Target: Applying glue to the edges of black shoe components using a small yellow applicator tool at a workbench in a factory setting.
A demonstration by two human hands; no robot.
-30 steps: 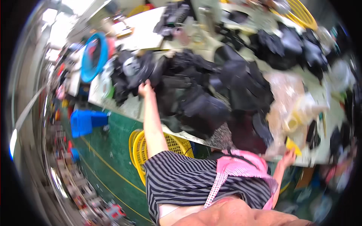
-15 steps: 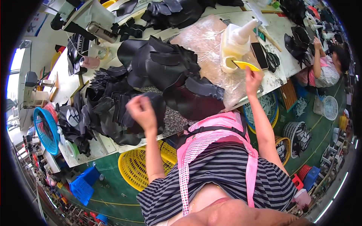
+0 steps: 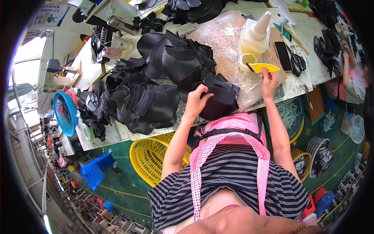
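My right hand (image 3: pixel 270 84) grips a flat yellow glue scraper (image 3: pixel 263 68) between thumb and fingers. The scraper's far end is at the mouth of a translucent bottle (image 3: pixel 255 47) with a cone-shaped white top and yellowish glue inside. My left hand (image 3: pixel 197 102) is closed at the left edge of a black leather-like piece (image 3: pixel 221 86), thumb and fingertips pinched on it. That piece lies over other black pieces near the table's front edge. Left of it are a large stack of curved black pieces (image 3: pixel 161 56) and a looser pile (image 3: pixel 134 103).
Under the bottle is a glue-streaked brown board (image 3: pixel 218 33). A phone (image 3: pixel 283 56), black scissors (image 3: pixel 298 63) and a hammer (image 3: pixel 295 37) lie on the right. Yellow baskets (image 3: pixel 154 158) stand below the table's front edge. Another person (image 3: pixel 352 84) works at far right.
My left hand has moved right from above the loose pile to the black piece's edge. The right hand still holds the scraper at the bottle's mouth. The whole view has shifted.
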